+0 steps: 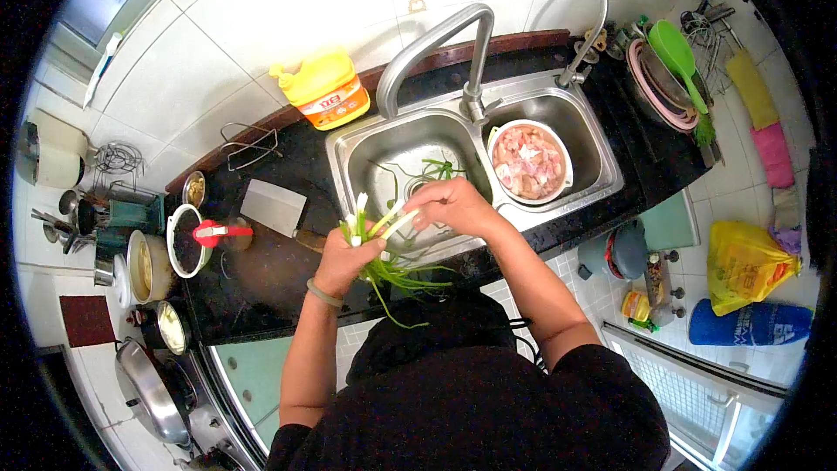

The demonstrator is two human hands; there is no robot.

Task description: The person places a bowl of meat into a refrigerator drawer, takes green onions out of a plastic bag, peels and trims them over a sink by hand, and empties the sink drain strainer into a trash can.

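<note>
The bunch of spring onions point(394, 272) is at seven o'clock of the left basin point(364, 155). The left grip point(347, 257) is closed around it; the right grip point(455, 207) looks pinched on a pale stalk. The step in hand is, I think, cleaning the stalks; the next move calls for a gentle pull

- Single head-worn view, facing steeply down and forward over the black shirt point(471, 406) at bottom centre.
- Near: left hand point(347, 257) and right hand point(455, 208) mid-frame, double-bowl sink point(373, 148) just above.
- Wide and fisheye-like, black in the corners; tiled wall point(248, 17) bowing across the top.
</note>
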